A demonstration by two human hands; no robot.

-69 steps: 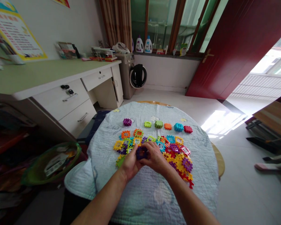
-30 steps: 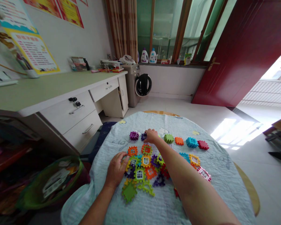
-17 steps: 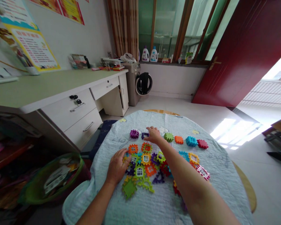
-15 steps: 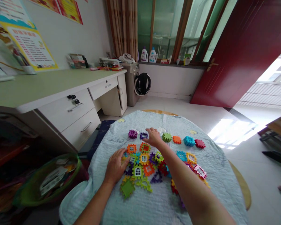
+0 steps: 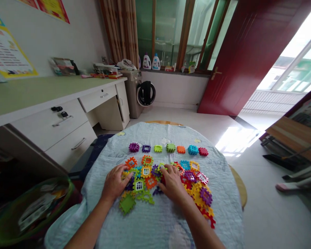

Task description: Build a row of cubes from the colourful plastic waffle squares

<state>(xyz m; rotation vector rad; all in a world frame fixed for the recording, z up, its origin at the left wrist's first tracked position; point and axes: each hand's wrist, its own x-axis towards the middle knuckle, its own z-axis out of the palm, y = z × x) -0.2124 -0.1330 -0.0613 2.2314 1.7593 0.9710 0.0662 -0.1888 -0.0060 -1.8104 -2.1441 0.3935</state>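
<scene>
Pale blue cloth (image 5: 134, 228) over a round worktop (image 5: 239, 185), wood rim showing at right and far side. Forearms enter from the near edge. Low on the left, a basket (image 5: 69, 190) with mixed odds and ends, partly in shadow. On the cloth, a loose heap of notched plastic tiles, many overlapping: nearest are a red tile (image 5: 211, 221) at right and a solid green tile (image 5: 128, 203) at left; a purple tile (image 5: 206, 196) lies on yellow ones at right. Left hand (image 5: 115, 182) at the heap's left edge, palm down, thumb set apart from loosely bent fingers; grip open, nothing seen held. Right hand (image 5: 171, 181) over the middle of the heap, fingers bent downward, a lime tile (image 5: 162, 167) at the fingertips; cannot tell whether the grip has closed on anything. Beyond the heap, a spaced row, left to right: purple stack (image 5: 134, 147), dark purple frame (image 5: 146, 148), lime frame (image 5: 158, 148), green stack (image 5: 170, 148), orange tile (image 5: 181, 149), blue stack (image 5: 193, 149), red stack (image 5: 203, 151), the last two close together. Farther off: white desk (image 5: 64, 121) at left, washer (image 5: 134, 93) with its door ajar, red door (image 5: 246, 58) at right, two bottles (image 5: 156, 62) on the sill below the window (image 5: 168, 31).
</scene>
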